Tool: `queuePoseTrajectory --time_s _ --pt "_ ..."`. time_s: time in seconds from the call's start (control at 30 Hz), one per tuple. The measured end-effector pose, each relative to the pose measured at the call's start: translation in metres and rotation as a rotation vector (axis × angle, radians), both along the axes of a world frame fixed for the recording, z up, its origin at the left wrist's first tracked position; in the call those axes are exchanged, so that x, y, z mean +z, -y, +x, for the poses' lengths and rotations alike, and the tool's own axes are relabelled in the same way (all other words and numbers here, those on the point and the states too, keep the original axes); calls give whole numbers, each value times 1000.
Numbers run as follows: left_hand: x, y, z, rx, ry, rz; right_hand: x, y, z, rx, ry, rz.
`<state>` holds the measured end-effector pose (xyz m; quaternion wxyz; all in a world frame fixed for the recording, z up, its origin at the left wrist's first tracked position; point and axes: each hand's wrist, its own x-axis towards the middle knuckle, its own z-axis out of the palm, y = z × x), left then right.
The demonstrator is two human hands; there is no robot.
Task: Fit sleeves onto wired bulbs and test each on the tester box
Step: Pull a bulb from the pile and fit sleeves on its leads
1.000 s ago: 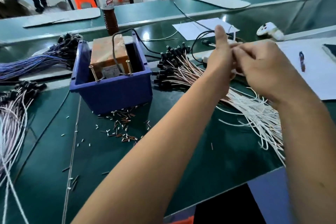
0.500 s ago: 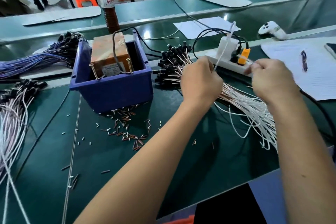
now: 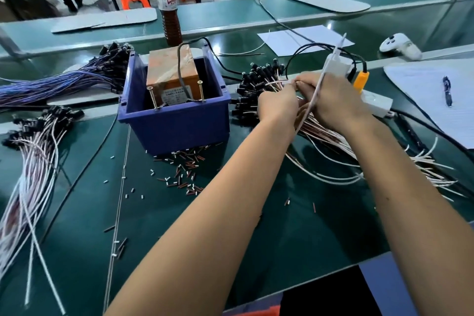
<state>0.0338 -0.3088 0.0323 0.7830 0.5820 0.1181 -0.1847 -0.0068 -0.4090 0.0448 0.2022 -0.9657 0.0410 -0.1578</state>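
Far left we see a bundle of white-wired bulbs (image 3: 33, 161) w/ black heads up top by the table edge, wires trailing toward us; behind it a blue-wired bundle (image 3: 64, 79) lies roughly left-right, heads at its right end; next the blue bin (image 3: 177, 120) holding the orange tester box (image 3: 170, 74), two screws upright at its near side; loose sleeves (image 3: 184, 172) scattered on the green table (image 3: 77, 213) in front of the bin. Right of the bin, our left hand (image 3: 278, 105) is curled, pinching wires in the pile of wired bulbs (image 3: 259, 90); that pile's black heads point up-left, wires run down-right. Our right hand (image 3: 333, 102) is curled too, gripping wires just beside the left; one white wire (image 3: 325, 69) sticks up past it. Behind: a white power strip (image 3: 377, 104) w/ orange plug; far right, paper and a pen (image 3: 447, 90).
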Motion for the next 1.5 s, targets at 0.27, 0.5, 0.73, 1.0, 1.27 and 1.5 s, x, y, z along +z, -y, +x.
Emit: queuePoseTrajectory --time_s 0.27,0.5,0.73,1.0,1.27,1.5 --pt "3 11 -2 24 -161 -201 25 7 -9 8 -180 -105" --pt "-2 5 5 123 -126 -117 51 21 -23 -48 -299 -229" --pt "-7 6 9 180 44 -47 73 43 -39 -143 -490 -197" --pt "-13 0 17 48 302 403 13 34 -28 -169 -577 -162" --pt "-4 -22 13 -43 671 952 19 24 -27 -88 -421 -14" --pt "8 -41 3 -171 828 1311 38 5 -37 -87 -551 -223"
